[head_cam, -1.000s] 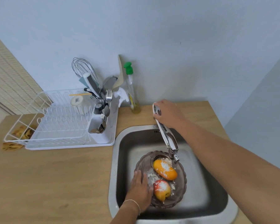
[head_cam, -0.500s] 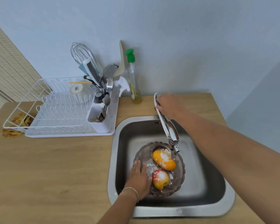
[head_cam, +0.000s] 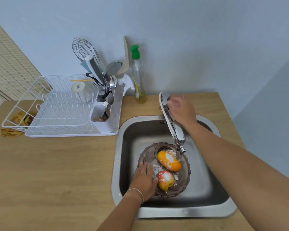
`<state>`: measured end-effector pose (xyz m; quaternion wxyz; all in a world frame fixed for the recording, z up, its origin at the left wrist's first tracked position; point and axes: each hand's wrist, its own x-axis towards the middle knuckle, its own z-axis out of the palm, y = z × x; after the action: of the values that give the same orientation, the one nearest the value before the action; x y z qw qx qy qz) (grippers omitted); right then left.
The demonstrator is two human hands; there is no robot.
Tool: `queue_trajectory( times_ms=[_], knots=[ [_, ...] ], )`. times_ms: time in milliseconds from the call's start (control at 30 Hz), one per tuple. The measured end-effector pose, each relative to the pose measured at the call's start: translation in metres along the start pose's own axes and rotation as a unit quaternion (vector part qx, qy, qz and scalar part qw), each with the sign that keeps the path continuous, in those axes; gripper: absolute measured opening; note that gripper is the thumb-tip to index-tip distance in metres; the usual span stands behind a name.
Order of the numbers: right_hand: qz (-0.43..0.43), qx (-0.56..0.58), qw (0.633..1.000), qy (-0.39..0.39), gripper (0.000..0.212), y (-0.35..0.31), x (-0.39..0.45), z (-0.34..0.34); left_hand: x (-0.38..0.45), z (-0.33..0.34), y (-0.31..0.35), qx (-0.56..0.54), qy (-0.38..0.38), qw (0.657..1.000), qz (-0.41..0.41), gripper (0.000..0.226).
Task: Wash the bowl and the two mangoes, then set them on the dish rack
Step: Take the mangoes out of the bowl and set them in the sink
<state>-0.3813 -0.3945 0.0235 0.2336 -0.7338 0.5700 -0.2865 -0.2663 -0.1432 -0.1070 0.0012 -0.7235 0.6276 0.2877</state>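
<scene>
A smoky brown glass bowl (head_cam: 185, 177) sits in the steel sink (head_cam: 205, 212) under the tap spout. Inside it lie an orange mango (head_cam: 169, 161) and a red-yellow mango (head_cam: 165, 180), both dusted with white powder. My left hand (head_cam: 144, 180) lies flat on the bowl's left rim, thumb touching the red-yellow mango. My right hand (head_cam: 182, 110) rests against the chrome tap (head_cam: 175, 129) at its lever, fingers loosely curled beside it. The white dish rack (head_cam: 60, 112) stands on the counter to the left of the sink.
A cutlery holder (head_cam: 103, 117) with spoons, forks and a whisk sits at the rack's right end. A green-capped soap bottle (head_cam: 138, 77) stands by the wall behind the sink. A yellow cloth (head_cam: 12, 131) lies under the rack's left corner. Wooden counter (head_cam: 57, 172) spreads left of the sink.
My right hand has slid off the top of the tap lever to its right side, fingers loosening. My left hand stays on the bowl's rim. My view has tilted down slightly.
</scene>
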Motion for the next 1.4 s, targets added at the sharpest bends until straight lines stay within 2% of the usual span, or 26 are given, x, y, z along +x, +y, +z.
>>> queue_trajectory(
  times_ms=[33,100,167,200,300,367,467,600,767,933,1167,1267,1333,1400],
  knots=[
    [0.068,0.061,0.995,0.029,0.028,0.013,-0.014,0.001,0.001,0.001,0.0,-0.001,-0.002,1.0,0.002,0.065],
    [0.131,0.061,0.989,0.031,0.023,0.045,-0.054,0.005,0.002,0.003,0.0,-0.004,-0.006,1.0,0.005,0.065],
    [0.108,-0.002,0.992,-0.064,0.007,0.074,-0.103,0.013,0.002,0.006,0.001,-0.005,-0.015,1.0,0.007,0.064],
    [0.07,-0.036,0.989,-0.124,0.007,0.084,-0.129,0.017,0.002,0.007,0.001,-0.006,-0.018,1.0,0.007,0.064],
    [-0.068,-0.129,0.953,-0.265,0.042,0.098,-0.194,0.026,0.002,0.005,0.002,0.004,-0.023,1.0,0.017,0.065],
    [-0.09,-0.142,0.932,-0.322,0.06,0.101,-0.212,0.032,0.002,0.005,0.002,0.014,-0.024,0.999,0.022,0.066],
    [-0.063,-0.158,0.927,-0.334,0.079,0.095,-0.21,0.038,0.002,0.006,0.002,0.026,-0.032,0.999,0.023,0.064],
    [-0.056,-0.19,0.916,-0.35,0.083,0.088,-0.207,0.046,0.001,0.005,0.001,0.037,-0.041,0.998,0.027,0.063],
    [0.019,-0.155,0.93,-0.334,0.081,0.086,-0.215,0.058,-0.002,0.003,0.003,0.034,-0.033,0.999,0.026,0.063],
    [0.055,-0.103,0.946,-0.302,0.084,0.087,-0.209,0.046,0.001,0.007,0.0,0.032,-0.03,0.999,0.024,0.06],
    [0.109,0.018,0.981,-0.159,0.05,0.092,-0.156,0.012,0.0,0.005,0.002,0.014,-0.016,0.999,0.029,0.064],
    [0.151,0.045,0.982,-0.099,0.062,0.103,-0.132,0.01,-0.002,0.003,0.002,0.011,-0.016,0.999,0.03,0.064],
    [0.181,0.012,0.981,-0.073,0.068,0.112,-0.121,0.012,-0.003,0.002,0.002,0.007,-0.017,0.999,0.029,0.063],
    [0.205,-0.035,0.975,-0.078,0.069,0.126,-0.115,0.017,-0.003,0.002,0.001,0.003,-0.018,0.999,0.027,0.063]
  ],
)
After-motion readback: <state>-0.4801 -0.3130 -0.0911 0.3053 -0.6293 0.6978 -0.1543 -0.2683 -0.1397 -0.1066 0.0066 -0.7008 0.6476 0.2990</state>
